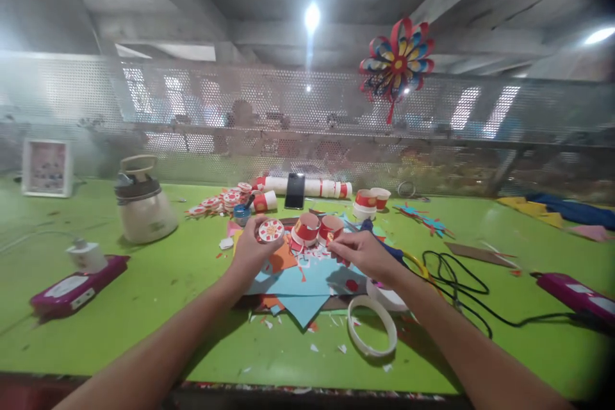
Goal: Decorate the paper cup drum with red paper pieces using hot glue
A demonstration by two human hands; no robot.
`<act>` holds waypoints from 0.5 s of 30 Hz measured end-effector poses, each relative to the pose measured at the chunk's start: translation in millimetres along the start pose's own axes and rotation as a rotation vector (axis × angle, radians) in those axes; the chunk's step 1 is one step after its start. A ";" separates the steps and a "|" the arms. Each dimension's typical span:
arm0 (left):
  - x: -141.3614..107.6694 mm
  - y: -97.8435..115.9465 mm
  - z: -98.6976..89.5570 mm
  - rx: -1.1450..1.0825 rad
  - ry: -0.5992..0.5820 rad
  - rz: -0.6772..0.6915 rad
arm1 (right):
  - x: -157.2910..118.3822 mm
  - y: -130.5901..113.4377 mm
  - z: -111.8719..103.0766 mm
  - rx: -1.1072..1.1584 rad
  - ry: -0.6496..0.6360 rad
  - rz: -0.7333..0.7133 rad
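My left hand holds a round white disc with a red pattern, its face turned up toward me. Fingers of my right hand are pinched together beside a red paper cup; a small red-and-yellow piece shows at the fingertips, too small to make out clearly. Another red cup with a white rim stands between my hands. Beneath them lie light blue paper sheets, an orange sheet and scattered paper scraps.
A tape ring lies near the front. A kettle and power strip are at left. Black cables and another power strip lie right. A phone leans on a white roll behind.
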State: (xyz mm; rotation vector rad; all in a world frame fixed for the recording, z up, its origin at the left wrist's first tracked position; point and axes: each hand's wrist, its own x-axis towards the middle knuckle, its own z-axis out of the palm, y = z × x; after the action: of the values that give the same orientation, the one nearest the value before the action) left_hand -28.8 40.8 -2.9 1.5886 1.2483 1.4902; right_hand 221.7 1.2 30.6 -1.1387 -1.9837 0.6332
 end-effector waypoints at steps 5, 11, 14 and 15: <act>-2.1 -2.5 3.8 0.068 -0.053 0.059 | -6.3 -23.9 -7.0 -0.170 -0.038 -0.087; -7.5 -4.5 8.7 0.159 -0.142 0.090 | -4.8 -73.4 -29.6 -0.452 -0.219 -0.150; -9.6 -4.7 10.8 0.190 -0.175 0.069 | -2.5 -105.1 -41.0 -0.570 -0.300 -0.138; -10.2 -4.0 11.1 0.193 -0.186 0.065 | -2.3 -116.6 -43.9 -0.601 -0.319 -0.129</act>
State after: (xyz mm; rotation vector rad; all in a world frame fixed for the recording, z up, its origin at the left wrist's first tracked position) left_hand -18.1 34.6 -12.3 1.8631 1.2745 1.2579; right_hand 198.8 -54.8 139.5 -1.2916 -2.6024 0.1473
